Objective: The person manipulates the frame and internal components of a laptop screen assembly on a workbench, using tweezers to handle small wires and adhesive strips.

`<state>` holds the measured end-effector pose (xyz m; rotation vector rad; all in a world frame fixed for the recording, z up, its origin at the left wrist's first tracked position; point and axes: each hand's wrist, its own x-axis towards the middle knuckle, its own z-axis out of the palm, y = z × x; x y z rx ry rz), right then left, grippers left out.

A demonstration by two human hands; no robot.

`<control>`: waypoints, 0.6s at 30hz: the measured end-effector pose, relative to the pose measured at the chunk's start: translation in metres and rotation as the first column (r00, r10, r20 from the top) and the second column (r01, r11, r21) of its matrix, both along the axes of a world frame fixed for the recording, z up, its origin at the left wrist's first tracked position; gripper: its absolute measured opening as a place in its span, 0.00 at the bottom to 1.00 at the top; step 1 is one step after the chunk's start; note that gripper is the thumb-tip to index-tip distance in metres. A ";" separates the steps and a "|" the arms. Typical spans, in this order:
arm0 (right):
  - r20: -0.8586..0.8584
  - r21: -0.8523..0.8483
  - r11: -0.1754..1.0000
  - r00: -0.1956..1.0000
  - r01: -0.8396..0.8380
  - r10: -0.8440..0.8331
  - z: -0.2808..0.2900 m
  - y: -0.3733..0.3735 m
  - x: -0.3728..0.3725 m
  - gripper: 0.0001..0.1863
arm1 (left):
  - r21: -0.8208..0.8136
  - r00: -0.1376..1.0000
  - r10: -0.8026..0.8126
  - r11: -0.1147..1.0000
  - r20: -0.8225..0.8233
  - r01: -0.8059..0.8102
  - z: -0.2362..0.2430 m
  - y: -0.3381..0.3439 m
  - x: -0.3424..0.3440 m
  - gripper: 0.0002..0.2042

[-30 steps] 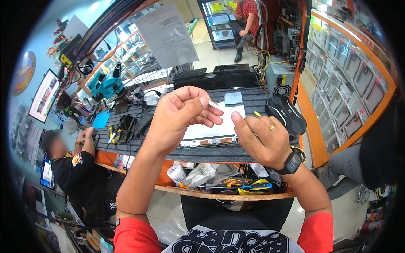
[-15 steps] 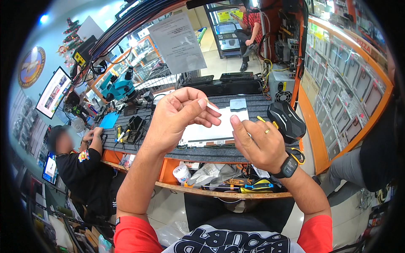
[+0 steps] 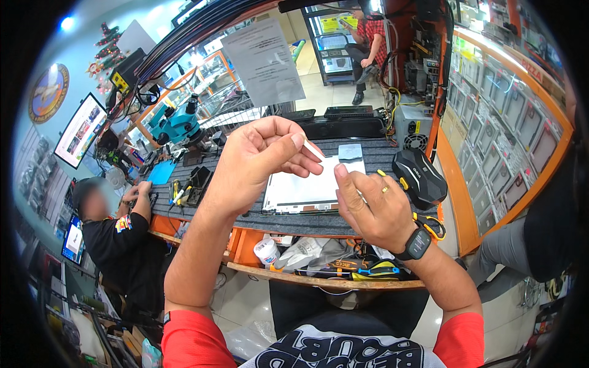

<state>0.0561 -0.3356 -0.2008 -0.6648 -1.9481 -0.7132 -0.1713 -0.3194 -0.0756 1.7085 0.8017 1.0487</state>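
I can see the left hand (image 3: pixel 257 164) raised over the bench top (image 3: pixel 294 224), thumb and forefinger pinched on a slim white strip (image 3: pixel 315 151), the other fingers loosely curled. The strip hangs in the air above a flat white panel (image 3: pixel 294 189) lying on the bench, just short of the right hand (image 3: pixel 383 210), whose thumb points up and fingers fold inward; a yellow tip (image 3: pixel 381 173) pokes out beyond them, though I can't tell whether that hand grips it.
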 end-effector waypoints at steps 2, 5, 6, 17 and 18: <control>-0.003 -0.004 1.000 1.000 0.000 0.000 0.002 0.000 0.000 0.37 | 0.006 1.000 -0.004 1.000 0.012 0.004 0.003 0.000 0.000 0.11; -0.023 0.024 1.000 1.000 0.018 -0.017 0.000 0.004 -0.001 0.36 | 0.015 0.999 -0.017 1.000 0.036 0.016 0.004 0.000 -0.001 0.10; -0.021 0.023 1.000 1.000 0.021 -0.021 0.000 0.004 -0.001 0.36 | 0.020 0.999 -0.021 1.000 0.033 0.021 0.004 0.000 -0.001 0.10; -0.386 -0.264 0.964 0.920 -0.038 -0.069 0.001 -0.017 0.056 0.28 | 0.020 0.992 -0.067 0.997 -0.111 0.070 -0.008 0.007 -0.005 0.10; -0.434 -0.359 0.932 0.893 -0.050 -0.119 -0.001 -0.021 0.066 0.25 | 0.017 0.988 -0.109 0.994 -0.112 0.112 -0.015 0.011 -0.005 0.09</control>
